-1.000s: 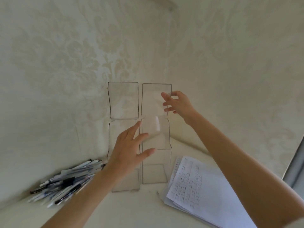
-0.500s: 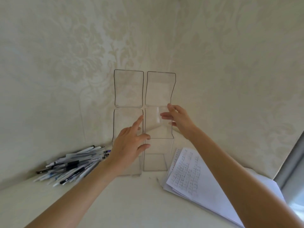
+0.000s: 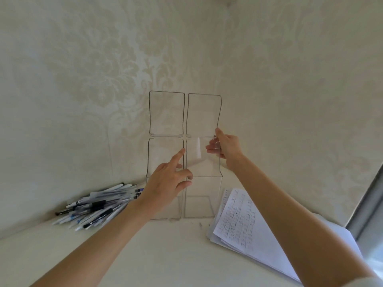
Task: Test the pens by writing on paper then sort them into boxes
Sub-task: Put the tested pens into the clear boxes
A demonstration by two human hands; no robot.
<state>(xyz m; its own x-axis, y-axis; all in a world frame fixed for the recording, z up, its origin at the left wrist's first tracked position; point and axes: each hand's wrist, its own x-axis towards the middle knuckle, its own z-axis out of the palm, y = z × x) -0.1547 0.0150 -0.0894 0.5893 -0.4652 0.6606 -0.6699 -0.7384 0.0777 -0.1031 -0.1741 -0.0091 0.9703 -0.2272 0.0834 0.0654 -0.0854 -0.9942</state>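
Observation:
Two clear plastic boxes stand side by side against the wall, the left box [image 3: 148,160] and the right box [image 3: 199,206], each with its lid [image 3: 166,112] raised upright. My left hand [image 3: 165,183] reaches to the left box with straight fingers, and its index finger touches the top edge between the two boxes. The right box's upper right wall, near the lid hinge, is pinched by my right hand [image 3: 227,148]. A pile of several pens [image 3: 97,206] lies on the table left of the boxes. Sheets of paper [image 3: 238,222] with handwriting lie to the right.
The boxes sit in a corner where two walls with pale patterned wallpaper [image 3: 83,79] meet. The cream table [image 3: 155,255] stretches toward me between my arms. A window frame [image 3: 369,204] stands at the far right, beyond the paper stack.
My right hand has come down from the right lid's edge to the box wall below the hinge. My left hand has stayed at the left box, its index finger now stretched upward.

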